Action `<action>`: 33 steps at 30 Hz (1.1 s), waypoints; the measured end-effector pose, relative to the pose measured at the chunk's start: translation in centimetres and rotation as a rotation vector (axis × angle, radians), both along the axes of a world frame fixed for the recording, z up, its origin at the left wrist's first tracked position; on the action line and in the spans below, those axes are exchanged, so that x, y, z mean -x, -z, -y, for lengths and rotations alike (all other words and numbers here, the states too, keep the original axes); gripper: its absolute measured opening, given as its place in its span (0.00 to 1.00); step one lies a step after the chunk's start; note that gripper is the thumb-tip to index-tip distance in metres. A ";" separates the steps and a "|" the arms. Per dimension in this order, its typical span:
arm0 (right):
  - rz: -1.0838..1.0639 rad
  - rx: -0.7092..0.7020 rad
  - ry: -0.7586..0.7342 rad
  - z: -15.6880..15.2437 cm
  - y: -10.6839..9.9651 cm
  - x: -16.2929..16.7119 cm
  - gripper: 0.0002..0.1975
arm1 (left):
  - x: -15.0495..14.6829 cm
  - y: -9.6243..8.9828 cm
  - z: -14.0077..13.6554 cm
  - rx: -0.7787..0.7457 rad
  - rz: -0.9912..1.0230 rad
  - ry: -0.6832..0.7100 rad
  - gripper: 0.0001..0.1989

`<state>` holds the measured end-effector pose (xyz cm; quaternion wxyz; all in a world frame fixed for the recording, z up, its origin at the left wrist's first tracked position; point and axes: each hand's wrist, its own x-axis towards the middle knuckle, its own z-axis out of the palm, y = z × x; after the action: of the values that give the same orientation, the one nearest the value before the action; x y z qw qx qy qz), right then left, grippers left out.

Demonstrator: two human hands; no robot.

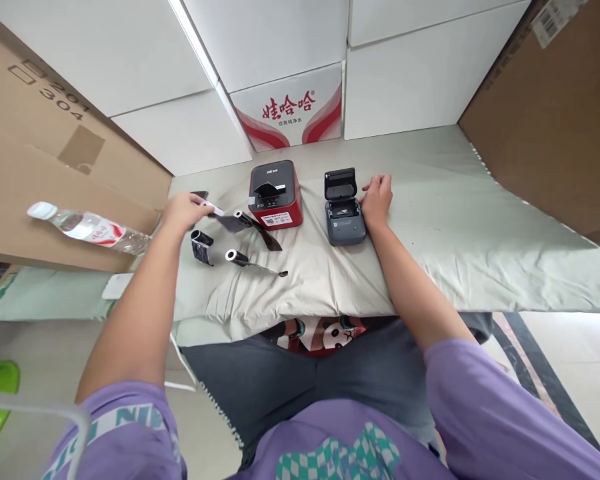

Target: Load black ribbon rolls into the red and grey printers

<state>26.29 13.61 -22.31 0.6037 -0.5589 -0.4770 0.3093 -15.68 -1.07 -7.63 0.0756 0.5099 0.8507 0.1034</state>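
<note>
My left hand (186, 211) is closed on a paper roll (208, 205) with a pale end, and a dark strip hangs from it to the right. Close by lie a black roll (201, 238), another dark roll (237, 257) with a thin tail, and a third roll (241, 216) with a loose dark strip. My right hand (379, 198) rests loosely beside the small grey printer (346, 229), fingers half curled, fingertips at its right side. This printer's lid stands raised. Between the hands sits a red and black printer (276, 195), a dark piece sticking out of its top.
White boxes (285, 113) stand along the back. Large cardboard boxes (45, 133) flank the left and right (555, 127). A water bottle (93, 227) is by my left forearm. Wrinkled pale cloth (425, 253) covers the surface, whose front edge is near my lap.
</note>
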 end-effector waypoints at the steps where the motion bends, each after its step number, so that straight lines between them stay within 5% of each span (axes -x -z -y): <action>1: -0.004 -0.007 -0.003 0.0 0.0 0.0 0.21 | 0.0 1.0 -0.3 0.073 -0.046 0.003 0.20; 6: 0.003 -0.015 0.000 -0.1 0.1 0.0 0.23 | -0.2 2.0 -1.3 0.242 -0.172 0.022 0.34; 9: 0.010 -0.018 -0.005 -0.2 0.2 -0.1 0.23 | -0.4 1.0 -1.9 0.189 -0.187 0.201 0.40; 11: 0.009 -0.008 -0.013 -0.2 0.1 -0.1 0.23 | -1.2 0.8 -2.1 0.210 -0.135 0.358 0.37; 14: 0.007 0.017 -0.011 -0.1 -0.1 0.0 0.22 | -2.7 0.9 -1.9 0.276 -0.127 0.405 0.26; 19: -0.019 0.019 -0.011 0.0 -0.1 0.0 0.22 | -2.8 -0.4 0.8 0.034 -0.131 0.467 0.23; 23: -0.010 0.005 -0.005 -0.2 0.1 0.1 0.22 | -3.3 -2.3 3.1 -0.213 0.087 0.455 0.19; 28: -0.038 0.000 -0.004 -0.3 0.1 0.1 0.21 | -7.9 -3.0 3.6 -0.438 0.651 0.452 0.19; 33: -0.053 0.002 -0.004 -0.1 -0.1 0.1 0.20 | -14.3 -3.0 2.6 -0.434 1.006 0.516 0.23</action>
<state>26.14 13.70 -22.16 0.6149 -0.5503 -0.4616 0.3255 -1.40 -3.62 -4.63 0.3856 0.5919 0.5189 0.4813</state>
